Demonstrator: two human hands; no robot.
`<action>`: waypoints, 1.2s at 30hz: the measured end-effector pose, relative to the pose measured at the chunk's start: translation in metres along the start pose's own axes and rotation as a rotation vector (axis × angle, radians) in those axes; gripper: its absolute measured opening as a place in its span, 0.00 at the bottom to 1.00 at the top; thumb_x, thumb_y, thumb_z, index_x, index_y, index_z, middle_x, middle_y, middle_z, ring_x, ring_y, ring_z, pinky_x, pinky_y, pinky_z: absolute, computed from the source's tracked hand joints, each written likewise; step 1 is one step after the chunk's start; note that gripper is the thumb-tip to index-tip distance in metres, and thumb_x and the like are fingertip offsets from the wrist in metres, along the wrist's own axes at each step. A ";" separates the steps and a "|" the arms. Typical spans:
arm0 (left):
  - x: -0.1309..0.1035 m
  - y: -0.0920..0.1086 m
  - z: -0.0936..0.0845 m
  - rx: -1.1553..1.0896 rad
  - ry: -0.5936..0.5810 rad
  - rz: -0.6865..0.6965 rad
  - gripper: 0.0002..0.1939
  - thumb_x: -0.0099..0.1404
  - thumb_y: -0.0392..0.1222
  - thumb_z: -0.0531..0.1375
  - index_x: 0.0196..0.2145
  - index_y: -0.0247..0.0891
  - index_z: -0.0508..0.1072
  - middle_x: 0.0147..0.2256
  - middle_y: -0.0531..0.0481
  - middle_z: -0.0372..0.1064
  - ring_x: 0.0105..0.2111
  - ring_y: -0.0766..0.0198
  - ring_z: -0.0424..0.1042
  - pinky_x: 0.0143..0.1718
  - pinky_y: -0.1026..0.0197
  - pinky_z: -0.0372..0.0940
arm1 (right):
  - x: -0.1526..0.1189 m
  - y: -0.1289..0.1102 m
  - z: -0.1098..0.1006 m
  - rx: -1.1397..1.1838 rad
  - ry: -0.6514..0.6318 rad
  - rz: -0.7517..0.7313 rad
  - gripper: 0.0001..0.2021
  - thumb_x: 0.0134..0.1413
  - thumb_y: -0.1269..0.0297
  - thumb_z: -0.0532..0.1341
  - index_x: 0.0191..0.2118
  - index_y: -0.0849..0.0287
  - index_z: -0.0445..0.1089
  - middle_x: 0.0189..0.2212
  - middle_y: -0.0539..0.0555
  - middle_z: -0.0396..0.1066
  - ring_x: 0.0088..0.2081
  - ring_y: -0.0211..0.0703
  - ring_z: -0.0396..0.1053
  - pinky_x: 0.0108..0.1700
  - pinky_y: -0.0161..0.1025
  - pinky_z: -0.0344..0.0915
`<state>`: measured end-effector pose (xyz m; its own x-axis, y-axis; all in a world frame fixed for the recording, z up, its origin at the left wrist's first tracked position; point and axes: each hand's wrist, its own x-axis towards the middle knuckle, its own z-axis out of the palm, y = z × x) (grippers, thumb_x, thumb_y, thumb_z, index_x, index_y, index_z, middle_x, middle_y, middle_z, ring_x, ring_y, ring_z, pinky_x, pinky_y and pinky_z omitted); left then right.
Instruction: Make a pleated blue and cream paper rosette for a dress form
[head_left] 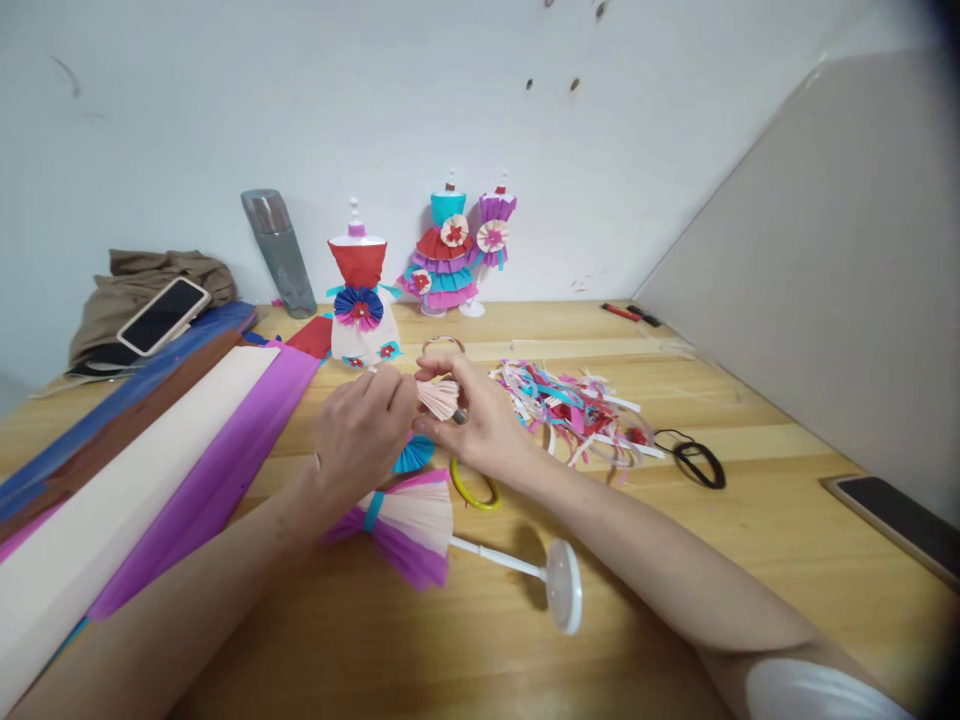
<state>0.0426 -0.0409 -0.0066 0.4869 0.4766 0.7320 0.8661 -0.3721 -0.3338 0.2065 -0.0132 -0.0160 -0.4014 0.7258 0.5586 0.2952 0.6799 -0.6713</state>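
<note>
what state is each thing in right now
Pale pink paper: pleated, between left hand and right hand
Purple-and-cream dress stand: on its side
Red-topped dress stand: upright
Ruffled dress stand: upright
Purple rear dress stand: upright
Paper scraps: loose heap
Bottle: upright, capped
Brown cloth: crumpled
Left phone: screen dark
Right phone: screen dark

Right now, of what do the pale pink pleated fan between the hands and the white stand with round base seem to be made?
Pale pink pleated fan: likely thin matte paper, from its fine folds.
White stand with round base: probably hard, smooth plastic, perhaps slightly glossy, from its even, molded look.
</note>
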 end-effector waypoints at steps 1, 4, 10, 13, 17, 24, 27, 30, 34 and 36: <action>0.001 0.001 -0.001 0.006 0.016 0.009 0.13 0.67 0.31 0.52 0.26 0.38 0.69 0.22 0.50 0.61 0.25 0.60 0.61 0.25 0.57 0.51 | 0.000 0.002 0.001 -0.017 0.025 -0.026 0.21 0.48 0.68 0.65 0.50 0.58 0.66 0.43 0.57 0.73 0.39 0.45 0.71 0.38 0.41 0.68; 0.002 0.004 -0.003 0.050 0.053 0.025 0.12 0.66 0.29 0.54 0.26 0.38 0.69 0.22 0.51 0.61 0.24 0.60 0.61 0.25 0.58 0.52 | -0.002 0.005 0.004 -0.033 0.097 -0.082 0.13 0.51 0.67 0.64 0.44 0.58 0.69 0.39 0.55 0.75 0.37 0.44 0.72 0.38 0.40 0.68; 0.001 0.008 -0.004 0.042 0.024 0.006 0.13 0.66 0.28 0.53 0.26 0.38 0.69 0.22 0.50 0.62 0.24 0.60 0.62 0.25 0.58 0.52 | -0.003 0.005 0.005 -0.012 0.167 -0.066 0.04 0.55 0.65 0.62 0.35 0.58 0.71 0.29 0.52 0.74 0.29 0.40 0.70 0.32 0.36 0.65; 0.000 0.007 -0.004 -0.022 -0.024 -0.026 0.12 0.66 0.30 0.53 0.27 0.39 0.69 0.22 0.50 0.63 0.24 0.60 0.63 0.24 0.58 0.52 | -0.003 0.003 0.003 -0.011 0.171 -0.032 0.03 0.55 0.65 0.61 0.32 0.58 0.72 0.27 0.51 0.73 0.28 0.39 0.69 0.31 0.36 0.64; 0.001 0.005 -0.006 -0.121 -0.093 -0.068 0.12 0.68 0.32 0.54 0.26 0.39 0.69 0.23 0.51 0.65 0.24 0.61 0.65 0.24 0.59 0.53 | -0.002 0.004 0.000 0.067 0.156 0.038 0.04 0.53 0.65 0.61 0.32 0.58 0.72 0.27 0.51 0.73 0.28 0.39 0.69 0.32 0.37 0.64; 0.005 0.003 -0.011 -0.237 -0.083 -0.091 0.11 0.69 0.33 0.54 0.29 0.37 0.72 0.25 0.50 0.69 0.25 0.62 0.68 0.25 0.60 0.57 | 0.002 0.010 -0.002 0.195 0.195 0.099 0.03 0.50 0.65 0.64 0.29 0.58 0.73 0.23 0.51 0.72 0.26 0.40 0.66 0.30 0.38 0.62; 0.006 0.002 -0.009 -0.324 -0.039 -0.124 0.11 0.69 0.34 0.53 0.30 0.37 0.73 0.26 0.50 0.71 0.26 0.63 0.69 0.27 0.62 0.59 | 0.002 0.009 -0.003 0.206 0.185 0.119 0.04 0.50 0.64 0.64 0.29 0.58 0.73 0.23 0.50 0.72 0.26 0.40 0.66 0.30 0.38 0.62; 0.008 -0.001 -0.007 -0.416 -0.042 -0.169 0.10 0.69 0.36 0.54 0.32 0.37 0.74 0.28 0.50 0.72 0.27 0.64 0.69 0.28 0.64 0.61 | 0.003 0.007 -0.004 0.194 0.171 0.134 0.04 0.50 0.64 0.63 0.29 0.58 0.72 0.23 0.50 0.72 0.26 0.39 0.66 0.30 0.37 0.62; 0.009 -0.003 -0.007 -0.585 -0.167 -0.279 0.09 0.64 0.35 0.59 0.42 0.39 0.75 0.30 0.52 0.72 0.26 0.67 0.68 0.27 0.65 0.62 | 0.004 0.005 -0.006 0.277 0.164 0.193 0.04 0.49 0.63 0.64 0.29 0.58 0.72 0.23 0.50 0.72 0.26 0.40 0.68 0.29 0.37 0.63; 0.010 -0.003 -0.008 -0.726 -0.234 -0.354 0.18 0.60 0.33 0.60 0.49 0.40 0.73 0.30 0.54 0.71 0.22 0.70 0.65 0.25 0.66 0.61 | 0.005 0.005 -0.008 0.367 0.182 0.230 0.06 0.48 0.62 0.65 0.30 0.58 0.72 0.23 0.50 0.71 0.25 0.40 0.69 0.29 0.37 0.64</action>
<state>0.0443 -0.0412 0.0060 0.2800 0.7846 0.5531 0.7233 -0.5513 0.4158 0.2125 -0.0057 -0.0129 -0.1930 0.8822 0.4294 0.0192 0.4410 -0.8973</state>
